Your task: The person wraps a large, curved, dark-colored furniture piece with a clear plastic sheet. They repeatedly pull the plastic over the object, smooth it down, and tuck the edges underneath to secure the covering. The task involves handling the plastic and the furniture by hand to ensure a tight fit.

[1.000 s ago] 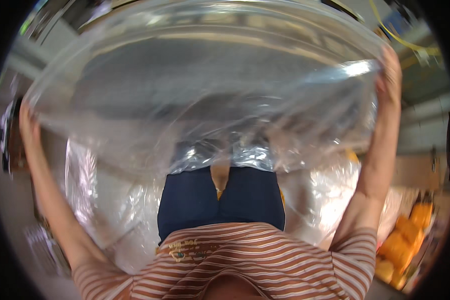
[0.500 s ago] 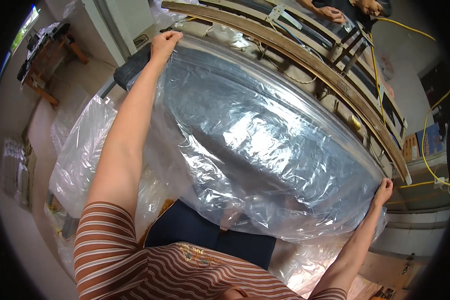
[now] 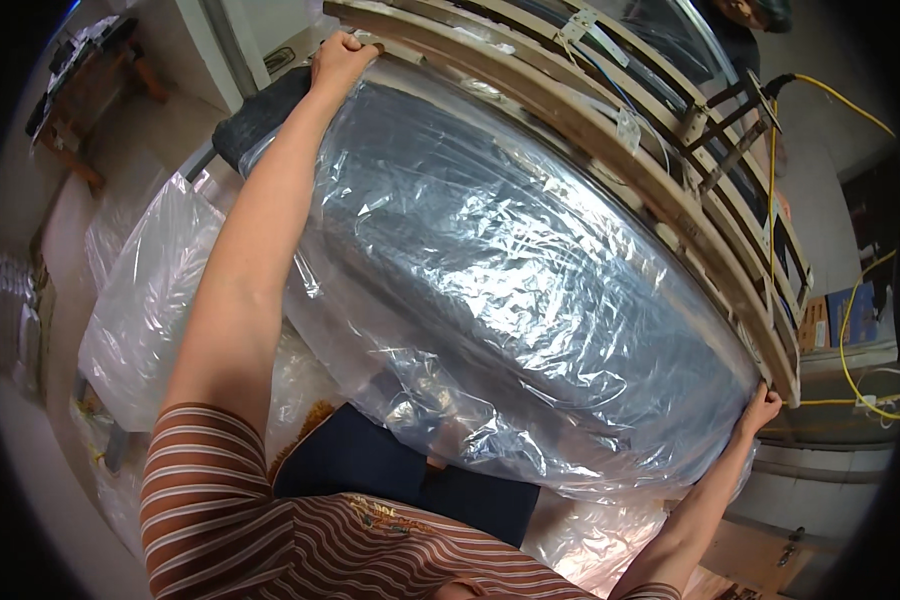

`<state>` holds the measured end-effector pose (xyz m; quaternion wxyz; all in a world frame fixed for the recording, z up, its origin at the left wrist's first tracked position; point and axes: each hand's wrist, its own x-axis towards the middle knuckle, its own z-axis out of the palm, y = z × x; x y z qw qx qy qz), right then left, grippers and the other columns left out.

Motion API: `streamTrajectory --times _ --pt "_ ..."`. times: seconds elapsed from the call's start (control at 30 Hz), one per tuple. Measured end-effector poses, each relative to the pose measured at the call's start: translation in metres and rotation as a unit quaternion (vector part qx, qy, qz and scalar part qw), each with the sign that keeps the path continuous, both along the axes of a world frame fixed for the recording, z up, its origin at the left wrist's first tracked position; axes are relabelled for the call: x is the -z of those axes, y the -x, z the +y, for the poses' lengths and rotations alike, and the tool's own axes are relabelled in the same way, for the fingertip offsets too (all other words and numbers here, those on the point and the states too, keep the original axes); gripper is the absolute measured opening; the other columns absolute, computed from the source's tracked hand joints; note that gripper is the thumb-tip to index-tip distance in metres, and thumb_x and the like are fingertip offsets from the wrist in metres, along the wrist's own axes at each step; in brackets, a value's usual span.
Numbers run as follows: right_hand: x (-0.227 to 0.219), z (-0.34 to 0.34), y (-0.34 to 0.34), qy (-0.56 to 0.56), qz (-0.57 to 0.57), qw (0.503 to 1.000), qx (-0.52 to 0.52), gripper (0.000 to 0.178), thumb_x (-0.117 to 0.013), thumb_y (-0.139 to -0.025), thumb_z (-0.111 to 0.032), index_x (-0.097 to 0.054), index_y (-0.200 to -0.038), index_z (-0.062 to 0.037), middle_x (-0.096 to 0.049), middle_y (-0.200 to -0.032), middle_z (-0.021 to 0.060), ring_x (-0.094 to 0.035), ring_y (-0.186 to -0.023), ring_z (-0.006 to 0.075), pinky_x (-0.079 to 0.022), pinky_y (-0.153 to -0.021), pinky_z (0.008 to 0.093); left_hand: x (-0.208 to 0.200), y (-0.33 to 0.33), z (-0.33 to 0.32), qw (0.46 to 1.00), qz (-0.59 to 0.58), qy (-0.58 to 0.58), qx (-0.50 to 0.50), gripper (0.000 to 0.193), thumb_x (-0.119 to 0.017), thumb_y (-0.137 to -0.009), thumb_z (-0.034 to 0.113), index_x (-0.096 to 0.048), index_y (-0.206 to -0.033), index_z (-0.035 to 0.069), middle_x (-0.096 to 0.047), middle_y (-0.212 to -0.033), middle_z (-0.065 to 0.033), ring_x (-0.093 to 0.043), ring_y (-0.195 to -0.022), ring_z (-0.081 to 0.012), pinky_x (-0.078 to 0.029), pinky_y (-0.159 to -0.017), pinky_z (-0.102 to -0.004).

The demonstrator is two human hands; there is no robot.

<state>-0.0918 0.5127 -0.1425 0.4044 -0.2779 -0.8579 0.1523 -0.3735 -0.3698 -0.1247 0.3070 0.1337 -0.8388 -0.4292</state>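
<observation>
A wide clear plastic sheet (image 3: 450, 240) stretches shiny and wrinkled between my two arms. My left hand (image 3: 343, 62) pinches its far left corner, up against the long wooden bar of a frame. At the far right corner, my right hand (image 3: 763, 407) is closed on the same sheet, close to the other end of that wooden bar (image 3: 610, 160). Between my hands the far edge of the plastic runs along the bar. Its near edge hangs loose over my dark shorts (image 3: 360, 460).
Behind the bar is a slatted frame with a metal bracket (image 3: 735, 130) and a yellow cable (image 3: 840, 95). Another person (image 3: 745, 15) is at the far side. More clear plastic (image 3: 155, 300) lies at left, near a dark roll (image 3: 255, 120). A wooden stand (image 3: 95, 90) is farther off.
Both hands have brought the sheet's far edge up to the wooden bar, covering the gap there. The right hand sits slightly lower. The other person's hands have gone out of sight.
</observation>
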Motion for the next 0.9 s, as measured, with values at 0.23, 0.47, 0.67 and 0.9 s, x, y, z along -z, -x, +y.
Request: streamTrajectory --times 0.23,0.47,0.67,0.9 --pt "-0.005 -0.015 -0.005 0.124 0.082 0.987 -0.059 0.033 -0.051 -0.093 -0.028 -0.052 -0.09 0.0044 -0.047 -0.092 0.0073 -0.043 -0.085 0.0186 -0.038 -0.08 0.0328 -0.002 -0.002 -0.015 0.983 0.041 -0.179 -0.029 0.025 -0.053 -0.089 0.022 -0.061 -0.096 0.0 -0.063 -0.089 -0.0135 -0.061 -0.08 -0.0224 -0.048 -0.069 -0.0359" --pt "-0.008 -0.011 -0.002 0.143 0.043 0.986 -0.075 0.036 -0.047 -0.096 -0.031 -0.053 -0.083 0.0021 -0.048 -0.081 0.0041 -0.04 -0.074 0.0167 -0.036 -0.069 0.0319 -0.001 -0.019 -0.006 0.993 -0.058 0.065 0.079 0.039 -0.053 -0.088 0.039 -0.064 -0.09 0.002 -0.067 -0.093 -0.0138 -0.061 -0.091 -0.0284 -0.044 -0.081 -0.0358" --pt "-0.039 -0.061 -0.06 -0.109 -0.141 0.982 -0.056 0.034 -0.048 -0.096 -0.027 -0.058 -0.103 0.0041 -0.058 -0.102 0.015 -0.054 -0.098 0.0282 -0.041 -0.086 0.0362 -0.044 -0.078 -0.03 0.943 0.121 -0.195 0.241 0.021 -0.051 -0.097 0.029 -0.056 -0.086 0.011 -0.045 -0.07 0.0084 -0.034 -0.057 0.0013 -0.027 -0.05 -0.0167" --pt "-0.017 -0.076 -0.128 -0.188 -0.241 0.952 -0.027 0.042 -0.043 -0.097 -0.025 -0.048 -0.127 0.004 -0.051 -0.126 0.0239 -0.045 -0.12 0.0384 -0.033 -0.102 0.0417 -0.055 -0.164 -0.051 0.927 0.118 -0.238 0.266 0.016 -0.053 -0.097 0.025 -0.055 -0.094 0.009 -0.049 -0.077 0.0064 -0.039 -0.062 -0.0011 -0.03 -0.053 -0.0169"
